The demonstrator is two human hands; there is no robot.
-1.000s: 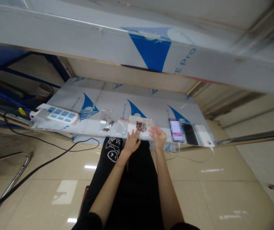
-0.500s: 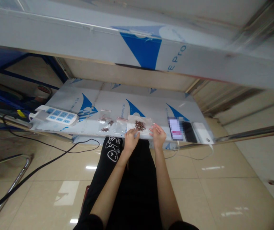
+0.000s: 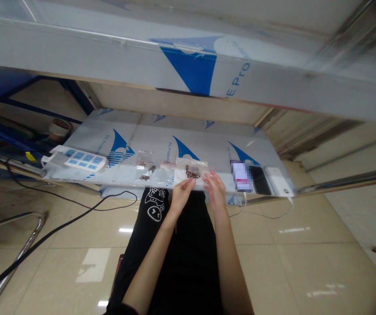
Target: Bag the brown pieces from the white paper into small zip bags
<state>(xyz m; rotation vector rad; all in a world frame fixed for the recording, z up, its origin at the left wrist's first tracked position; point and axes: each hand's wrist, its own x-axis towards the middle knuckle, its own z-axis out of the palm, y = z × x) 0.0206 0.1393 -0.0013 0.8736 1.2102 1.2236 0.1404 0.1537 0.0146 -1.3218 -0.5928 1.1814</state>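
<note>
A pile of small brown screw-like pieces lies on a white sheet at the shelf's front edge. Clear plastic, apparently a small bag, partly covers the pile's right side. My left hand is closed in a pinch at the pile's near edge; what its fingertips hold is too small to make out. To the right, my right hand has its fingers apart and slightly curled beside the plastic. Left of the sheet lie small clear bags with similar brown pieces.
A white power strip sits at the shelf's left end. On the right are a lit phone, a dark phone and a white device with cables hanging down. Overhead, a film-covered panel spans the view.
My left hand has moved slightly right, over the pile's near edge. The fingers of my right hand have spread and shifted a little left. The clear plastic now covers part of the pile.
</note>
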